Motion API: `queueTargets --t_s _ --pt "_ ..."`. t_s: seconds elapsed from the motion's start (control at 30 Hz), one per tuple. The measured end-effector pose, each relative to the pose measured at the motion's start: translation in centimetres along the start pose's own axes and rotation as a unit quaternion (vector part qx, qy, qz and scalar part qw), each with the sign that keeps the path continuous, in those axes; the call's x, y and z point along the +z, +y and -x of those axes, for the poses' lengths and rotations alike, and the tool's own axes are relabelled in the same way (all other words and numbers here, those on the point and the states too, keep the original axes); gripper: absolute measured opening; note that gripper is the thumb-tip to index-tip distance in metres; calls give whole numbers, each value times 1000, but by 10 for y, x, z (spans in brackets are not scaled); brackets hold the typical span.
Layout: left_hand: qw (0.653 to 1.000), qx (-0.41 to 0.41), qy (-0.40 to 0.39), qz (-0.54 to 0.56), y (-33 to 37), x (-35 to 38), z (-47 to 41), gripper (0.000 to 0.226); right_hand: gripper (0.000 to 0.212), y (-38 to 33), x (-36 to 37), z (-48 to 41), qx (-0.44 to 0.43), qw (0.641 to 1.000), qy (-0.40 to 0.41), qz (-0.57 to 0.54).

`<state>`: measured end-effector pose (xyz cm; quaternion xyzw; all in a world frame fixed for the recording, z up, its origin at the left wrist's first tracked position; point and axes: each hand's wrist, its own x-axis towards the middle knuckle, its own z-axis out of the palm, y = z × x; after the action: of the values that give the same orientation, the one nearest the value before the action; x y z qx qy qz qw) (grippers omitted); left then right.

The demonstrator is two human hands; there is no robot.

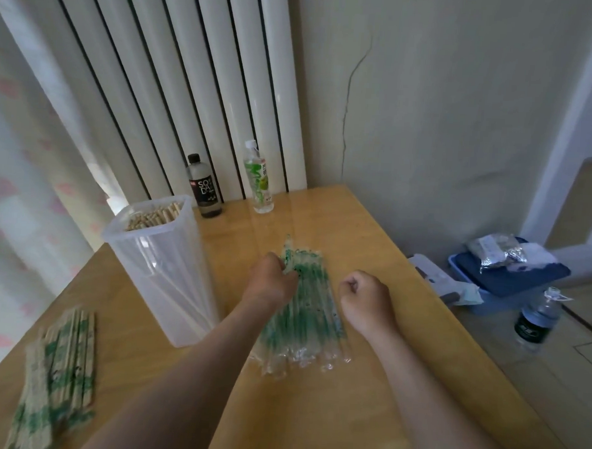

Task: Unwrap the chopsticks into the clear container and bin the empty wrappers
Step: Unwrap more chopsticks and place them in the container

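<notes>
Left hand (272, 278) grips crinkly clear green-printed wrappers (308, 319); right hand (366, 296) beside them, curled fist, nothing held.

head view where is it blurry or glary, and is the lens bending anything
Head view: the wrapped chopsticks at bottom left are smeared with blur, and the empty wrappers in the middle are a little soft. Head view: a pale sheen of glare lies on the far end of the table. Head view: the radiator bars fan out and bow, which is wide-angle distortion; the light is soft and shadows are faint.
</notes>
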<state>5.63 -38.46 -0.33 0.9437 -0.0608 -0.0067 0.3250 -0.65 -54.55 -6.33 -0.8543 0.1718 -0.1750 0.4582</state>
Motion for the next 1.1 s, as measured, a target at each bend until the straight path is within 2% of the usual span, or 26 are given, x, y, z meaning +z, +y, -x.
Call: queueTargets --t_s 0.27,0.5,0.67,0.87,1.1 --pt "1000 5 5 4 -7 -16 13 31 18 -2 -2 4 18 1000 -5 -22" --pt "999 42 2 -16 -20 -48 35 19 24 -13 -11 8 50 996 5 -71" --pt "995 99 -26 -4 -39 -81 60 20 22 -67 -13 29 -11 995 23 -98" --pt "993 111 -32 -33 -90 -118 92 17 21 -148 22 78 -123 986 -54 -100" --pt "997 48 36 -46 -192 -167 120 17 23 -197 115 130 -178 965 -186 -53"
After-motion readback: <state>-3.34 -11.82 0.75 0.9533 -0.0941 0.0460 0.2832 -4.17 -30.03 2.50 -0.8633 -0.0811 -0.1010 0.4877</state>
